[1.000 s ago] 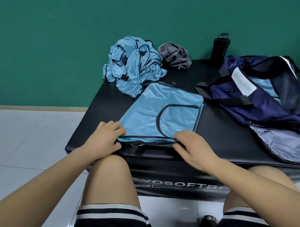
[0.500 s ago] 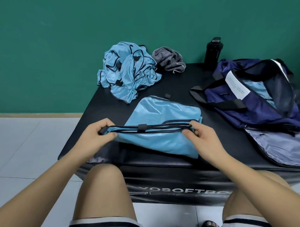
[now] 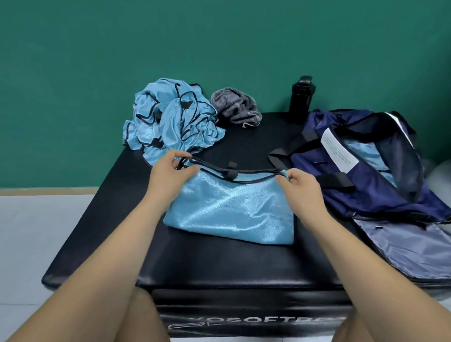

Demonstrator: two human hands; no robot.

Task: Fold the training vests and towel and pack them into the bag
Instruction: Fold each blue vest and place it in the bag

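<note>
Head view: your left hand [image 3: 172,172] and right hand [image 3: 300,185] each pinch the folded vest [image 3: 228,211] at its black-trimmed edge, fingers [image 3: 283,179] narrowly closed; that edge appears lifted off the worktop [image 3: 197,264].

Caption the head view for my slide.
Left hand and right hand pinch a blue vest by its edge on the mat, navy bag beside.

Even soft light, slight blur, wide-angle edge bending
</note>
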